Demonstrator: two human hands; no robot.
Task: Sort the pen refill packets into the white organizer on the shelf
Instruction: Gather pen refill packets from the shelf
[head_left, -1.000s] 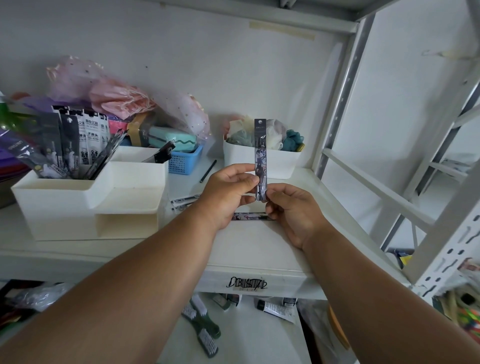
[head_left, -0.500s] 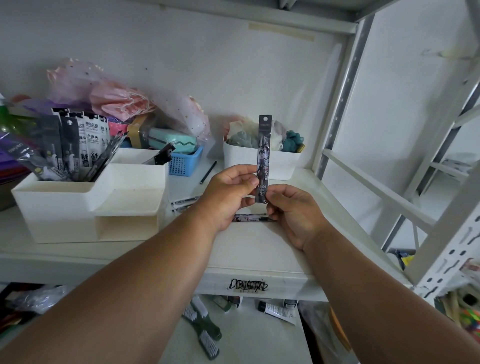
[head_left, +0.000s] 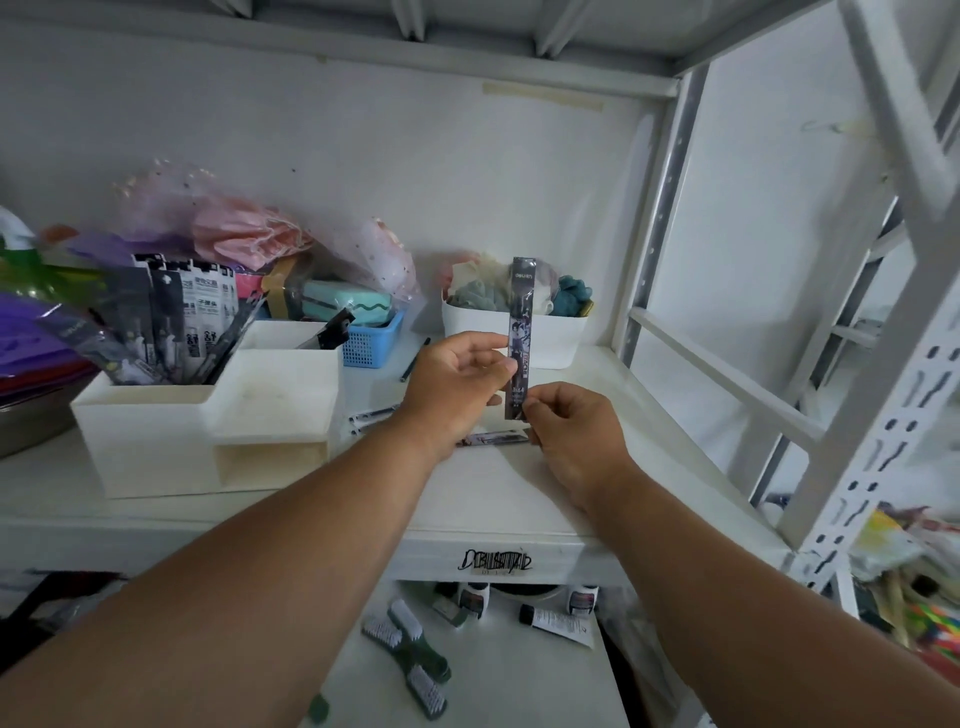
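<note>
A long dark pen refill packet (head_left: 521, 312) stands upright above the shelf, in front of me. My right hand (head_left: 571, 441) pinches its lower end between thumb and fingers. My left hand (head_left: 454, 387) touches the packet's middle with thumb and fingertips, fingers curled round it. Another packet (head_left: 493, 439) lies flat on the shelf just under my hands, and more loose packets (head_left: 371, 417) lie beside the white organizer (head_left: 208, 441). The organizer stands at the left; its tall rear compartment holds several packets (head_left: 171, 322).
A white bin (head_left: 550, 338) of soft items stands behind the held packet. A blue basket (head_left: 371, 345) and pink bags sit at the back. A black pen (head_left: 414, 360) lies near the basket. Metal shelf uprights (head_left: 660, 218) rise at the right. Brushes and tubes lie on the lower shelf.
The held packet has stayed upright and shifted slightly right and up. My left fingers have loosened along its middle while my right hand keeps the lower end.
</note>
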